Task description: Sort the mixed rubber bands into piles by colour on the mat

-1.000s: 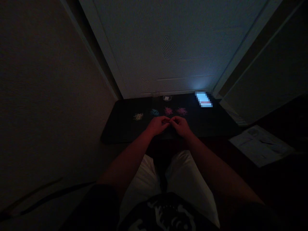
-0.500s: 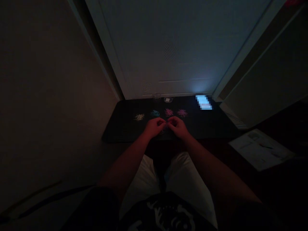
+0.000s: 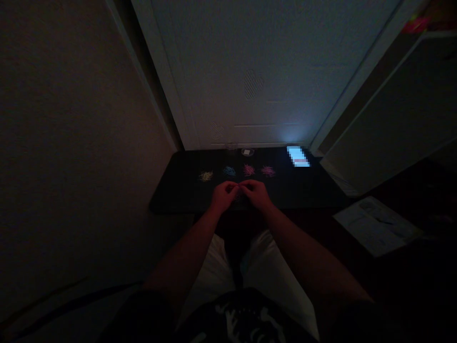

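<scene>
My left hand [image 3: 223, 195] and my right hand [image 3: 256, 192] meet over the front of a dark table [image 3: 178, 193]. Thumb and fingers of each are pinched, their tips touching or almost so. Whatever is between them is too small and dim to make out. Under the hands lies a faint pile of thin pieces [image 3: 238, 198], partly hidden. Beyond them, small heaps of thin stick-like pieces form a row: a pale yellow heap [image 3: 206, 176], a blue heap [image 3: 229, 170], a pink heap [image 3: 249, 170] and a purplish-pink heap [image 3: 268, 171].
At the table's back edge stand a clear round container [image 3: 231, 146] and a clear lid-like piece [image 3: 247, 152] with a white label. A lit phone [image 3: 298, 156] glows at the back right. A white door [image 3: 285, 71] rises behind. Lower right lies a printed sheet [image 3: 378, 227].
The camera view has shifted slightly. Both hands have drawn closer together, with the fingertips now meeting. The coloured heaps stay as they were.
</scene>
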Demonstrator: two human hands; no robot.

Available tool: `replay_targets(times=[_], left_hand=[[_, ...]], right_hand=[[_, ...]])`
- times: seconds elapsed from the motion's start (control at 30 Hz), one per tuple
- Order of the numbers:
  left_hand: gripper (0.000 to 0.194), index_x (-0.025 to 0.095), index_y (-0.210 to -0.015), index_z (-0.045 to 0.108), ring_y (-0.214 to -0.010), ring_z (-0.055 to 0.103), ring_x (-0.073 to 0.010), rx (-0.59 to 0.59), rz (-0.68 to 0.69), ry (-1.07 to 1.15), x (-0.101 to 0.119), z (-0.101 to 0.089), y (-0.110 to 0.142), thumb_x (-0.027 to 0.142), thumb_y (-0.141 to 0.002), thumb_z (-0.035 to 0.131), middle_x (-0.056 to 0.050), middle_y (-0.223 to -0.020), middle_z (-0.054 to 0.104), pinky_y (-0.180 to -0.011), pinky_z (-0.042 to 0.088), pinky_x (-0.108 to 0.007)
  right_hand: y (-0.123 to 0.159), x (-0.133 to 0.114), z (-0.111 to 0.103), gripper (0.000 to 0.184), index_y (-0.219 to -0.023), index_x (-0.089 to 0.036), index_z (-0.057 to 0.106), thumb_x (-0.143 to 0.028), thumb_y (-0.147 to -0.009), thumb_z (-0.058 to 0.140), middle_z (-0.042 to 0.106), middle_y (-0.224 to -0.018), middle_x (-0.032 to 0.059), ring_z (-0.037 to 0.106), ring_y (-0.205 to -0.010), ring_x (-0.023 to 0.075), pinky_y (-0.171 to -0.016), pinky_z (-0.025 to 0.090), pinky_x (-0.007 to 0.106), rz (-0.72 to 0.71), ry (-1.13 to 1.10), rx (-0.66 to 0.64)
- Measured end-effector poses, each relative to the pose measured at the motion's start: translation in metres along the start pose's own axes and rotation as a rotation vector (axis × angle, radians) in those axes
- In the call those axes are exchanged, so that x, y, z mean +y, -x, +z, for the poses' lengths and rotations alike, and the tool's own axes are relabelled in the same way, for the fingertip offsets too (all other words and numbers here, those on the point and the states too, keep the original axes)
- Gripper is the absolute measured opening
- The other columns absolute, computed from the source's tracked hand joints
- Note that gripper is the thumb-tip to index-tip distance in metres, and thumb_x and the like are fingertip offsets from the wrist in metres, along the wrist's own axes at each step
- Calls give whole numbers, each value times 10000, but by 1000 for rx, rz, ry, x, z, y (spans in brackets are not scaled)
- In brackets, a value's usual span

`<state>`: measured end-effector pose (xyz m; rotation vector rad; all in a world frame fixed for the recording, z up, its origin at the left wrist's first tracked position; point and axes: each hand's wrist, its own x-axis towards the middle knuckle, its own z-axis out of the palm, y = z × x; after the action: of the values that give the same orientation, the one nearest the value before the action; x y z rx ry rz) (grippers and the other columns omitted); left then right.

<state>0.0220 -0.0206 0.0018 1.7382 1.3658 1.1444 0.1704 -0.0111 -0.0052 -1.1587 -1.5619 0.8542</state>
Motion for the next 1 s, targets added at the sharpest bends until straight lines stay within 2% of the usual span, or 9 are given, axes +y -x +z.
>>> replay_targets(times=[0.1, 0.3, 0.5, 0.73, 1.0], left_hand=[[169, 155, -839, 652, -703, 622, -131, 10, 5, 17, -1, 0, -1, 278, -743, 588, -38, -796, 684, -654, 495, -243], [177, 140, -824, 654, -683, 620, -139, 7, -26, 54, -3, 0, -5, 273, -717, 609, -50, -769, 680, -628, 491, -248], [202, 137, -827, 642, -677, 623, -139, -35, -18, 78, -4, 0, -5, 296, -702, 630, -53, -761, 678, -612, 489, -243], [189, 160, -844, 663, -693, 627, -143, -86, 29, -21, -6, 0, -5, 293, -720, 611, -48, -782, 691, -654, 492, -251], [179, 169, -835, 649, -696, 609, -137, -72, 68, -121, -8, -1, -6, 301, -761, 554, -31, -778, 676, -671, 475, -253]], right_hand=[[3, -1, 1, 188, -759, -158, 674, -317, -711, 586, 669, -722, 47, 594, -655, 150, -630, 472, 266, -15, 29, 38], [5, -1, -1, 215, -853, -169, 676, -297, -705, 588, 664, -740, 35, 578, -647, 140, -620, 462, 262, -52, 40, 35], [4, -2, -1, 155, -728, -152, 640, -289, -698, 571, 635, -672, 29, 561, -616, 138, -592, 440, 256, -38, 61, 52], [1, 3, 1, 116, -708, -161, 600, -259, -674, 548, 583, -620, -4, 520, -572, 117, -559, 410, 237, -18, 26, 27], [0, 5, 3, 101, -698, -165, 592, -228, -654, 525, 563, -612, -11, 500, -566, 112, -539, 387, 225, -10, 56, 24]])
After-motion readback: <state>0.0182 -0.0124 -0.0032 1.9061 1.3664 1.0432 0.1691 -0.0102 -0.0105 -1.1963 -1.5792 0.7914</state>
